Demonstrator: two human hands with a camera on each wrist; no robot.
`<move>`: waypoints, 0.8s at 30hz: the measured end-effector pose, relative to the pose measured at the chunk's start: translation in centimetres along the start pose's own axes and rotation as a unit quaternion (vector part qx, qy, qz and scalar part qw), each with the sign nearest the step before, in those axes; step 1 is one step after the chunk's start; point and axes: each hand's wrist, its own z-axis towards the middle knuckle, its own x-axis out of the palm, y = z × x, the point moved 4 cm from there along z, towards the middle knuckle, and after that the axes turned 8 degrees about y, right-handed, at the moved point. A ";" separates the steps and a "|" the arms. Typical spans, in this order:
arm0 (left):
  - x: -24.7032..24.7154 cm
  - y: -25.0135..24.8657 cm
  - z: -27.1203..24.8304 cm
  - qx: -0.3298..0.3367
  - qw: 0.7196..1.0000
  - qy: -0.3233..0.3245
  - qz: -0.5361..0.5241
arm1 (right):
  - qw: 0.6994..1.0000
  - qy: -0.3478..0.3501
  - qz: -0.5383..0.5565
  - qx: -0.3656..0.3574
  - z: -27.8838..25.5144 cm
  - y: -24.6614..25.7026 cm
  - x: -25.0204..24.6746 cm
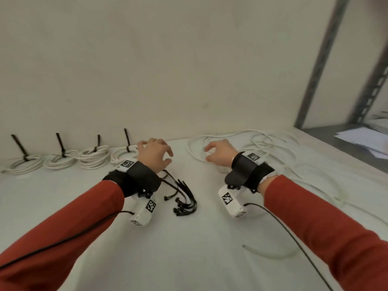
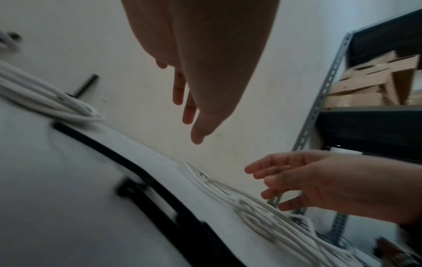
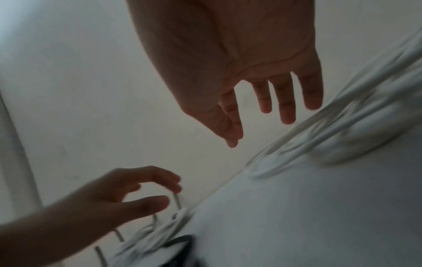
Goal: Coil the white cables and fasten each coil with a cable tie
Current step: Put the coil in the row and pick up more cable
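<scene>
Both hands are held above the white table, the left hand with its fingers loosely spread and nothing grasped, just beside the nearest of 4 tied coils lined up along the wall. The right hand is likewise seen relaxed and empty, poised over the loose white cables sprawled at the right. Spare black cable ties are bunched on the table between the 2 wrists, nearer the left.

Storeroom or workshop: slotted steel shelving, cardboard boxes, white worktable.
</scene>
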 end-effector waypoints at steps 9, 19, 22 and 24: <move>1.9 -12.2 -0.2 0.104 0.992 -0.003 -0.076 | 0.964 0.025 -0.241 0.108 -6.1 -10.0 -3.8; -3.3 -15.5 0.6 0.195 0.942 -0.170 -0.212 | 0.970 -0.150 0.021 -0.188 -9.9 -3.6 -10.0; -7.6 -14.1 0.2 0.216 0.905 -0.257 -0.260 | 0.954 -0.204 0.034 -0.216 -11.0 -2.3 -12.5; -10.8 -13.0 -0.4 0.214 0.881 -0.312 -0.284 | 0.943 -0.229 0.070 -0.232 -11.6 -1.7 -13.9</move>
